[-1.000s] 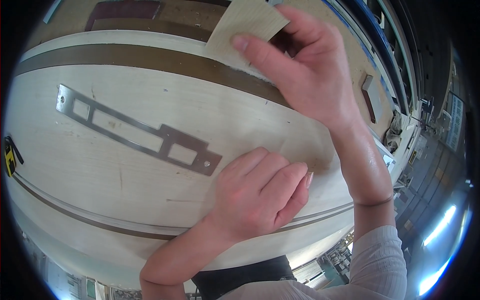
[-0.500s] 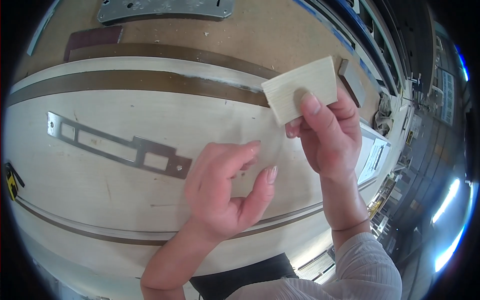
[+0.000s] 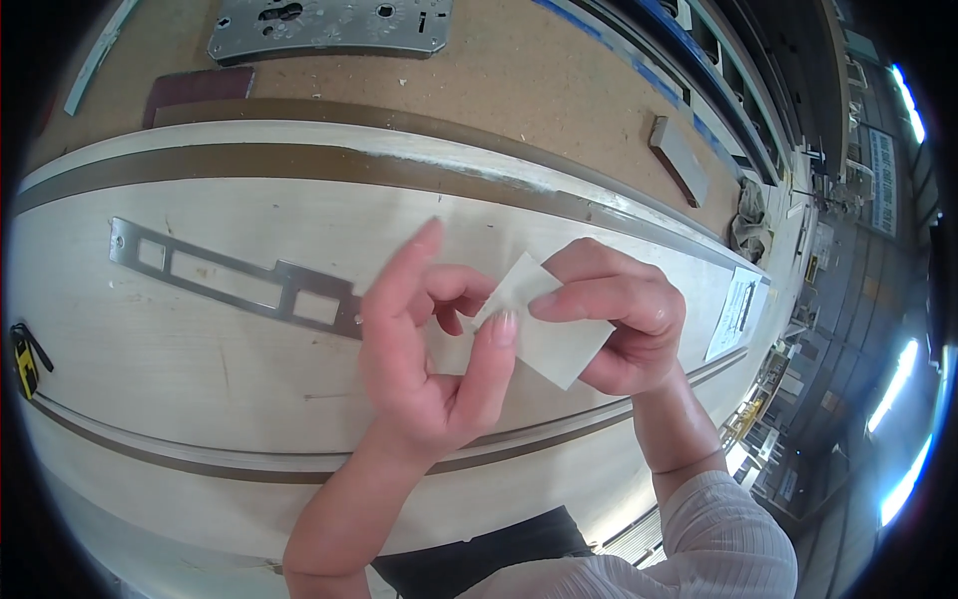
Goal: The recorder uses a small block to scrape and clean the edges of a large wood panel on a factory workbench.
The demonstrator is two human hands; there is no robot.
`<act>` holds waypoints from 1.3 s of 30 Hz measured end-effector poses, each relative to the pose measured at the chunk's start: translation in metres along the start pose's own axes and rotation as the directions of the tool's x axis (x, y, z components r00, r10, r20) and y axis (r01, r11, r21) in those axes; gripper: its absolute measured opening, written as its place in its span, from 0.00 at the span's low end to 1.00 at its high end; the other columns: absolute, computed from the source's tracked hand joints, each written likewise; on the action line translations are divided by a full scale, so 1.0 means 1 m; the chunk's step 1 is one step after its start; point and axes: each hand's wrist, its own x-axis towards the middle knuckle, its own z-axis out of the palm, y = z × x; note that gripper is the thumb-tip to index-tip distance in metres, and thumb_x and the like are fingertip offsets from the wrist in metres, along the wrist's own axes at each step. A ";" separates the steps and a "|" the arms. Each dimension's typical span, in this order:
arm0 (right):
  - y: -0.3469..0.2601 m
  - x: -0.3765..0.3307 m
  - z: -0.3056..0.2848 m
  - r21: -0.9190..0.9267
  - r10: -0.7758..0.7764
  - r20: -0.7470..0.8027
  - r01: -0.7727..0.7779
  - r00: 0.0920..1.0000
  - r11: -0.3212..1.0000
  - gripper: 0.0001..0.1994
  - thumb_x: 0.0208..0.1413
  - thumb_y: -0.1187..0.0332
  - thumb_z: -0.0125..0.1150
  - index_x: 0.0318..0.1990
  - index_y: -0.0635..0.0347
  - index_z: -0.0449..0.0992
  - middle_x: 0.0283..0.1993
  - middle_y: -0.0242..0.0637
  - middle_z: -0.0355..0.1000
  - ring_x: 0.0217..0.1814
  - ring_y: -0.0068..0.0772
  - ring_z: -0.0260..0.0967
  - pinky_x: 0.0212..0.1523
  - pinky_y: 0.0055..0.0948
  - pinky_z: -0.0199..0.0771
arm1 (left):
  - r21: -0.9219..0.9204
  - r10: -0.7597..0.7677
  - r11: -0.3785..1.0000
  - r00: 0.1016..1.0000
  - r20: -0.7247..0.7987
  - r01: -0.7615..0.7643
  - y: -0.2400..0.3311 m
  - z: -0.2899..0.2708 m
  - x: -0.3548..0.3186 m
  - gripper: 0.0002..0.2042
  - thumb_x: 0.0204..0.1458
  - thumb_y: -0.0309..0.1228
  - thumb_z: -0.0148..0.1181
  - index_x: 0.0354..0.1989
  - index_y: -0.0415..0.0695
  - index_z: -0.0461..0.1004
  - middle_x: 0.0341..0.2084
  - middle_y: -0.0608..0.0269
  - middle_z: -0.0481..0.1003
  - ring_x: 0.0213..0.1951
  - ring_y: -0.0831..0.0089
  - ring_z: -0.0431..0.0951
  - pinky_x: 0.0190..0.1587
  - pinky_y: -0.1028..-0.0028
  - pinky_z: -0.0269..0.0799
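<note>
My right hand (image 3: 624, 314) grips a thin, pale rectangular piece of wood (image 3: 559, 344) between thumb and fingers, holding it tilted above the door-like panel. From the other side, my left hand (image 3: 424, 344) has its thumb on the face of the piece near the left corner. Its curled fingers meet the edge there, and the index finger points up. Left of that hand, a flat metal plate with rectangular cutouts (image 3: 225, 282) lies on the panel (image 3: 200, 379); its right end is partly behind my left hand.
Beyond the panel is a brown board surface (image 3: 519, 80). A silver lock case (image 3: 329, 35), a dark red flat piece (image 3: 200, 90) and a small grey-brown block (image 3: 681, 160) lie there. A yellow-and-black tape measure (image 3: 25, 361) sits far left, a printed sheet (image 3: 736, 311) on the right.
My right hand has come down and left, turning the wooden piece. My left thumb and fingers now meet it, with the index finger raised.
</note>
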 end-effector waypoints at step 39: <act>0.025 -0.025 0.047 0.288 0.327 -0.827 -0.154 0.457 0.945 0.05 0.62 0.75 0.57 0.41 0.66 0.79 0.32 0.32 0.77 0.33 0.16 0.72 0.30 0.19 0.69 | 0.298 -0.229 0.944 0.928 0.293 0.139 0.033 -0.007 0.013 0.09 0.56 0.18 0.55 0.45 0.36 0.70 0.37 0.57 0.74 0.40 0.73 0.73 0.43 0.77 0.69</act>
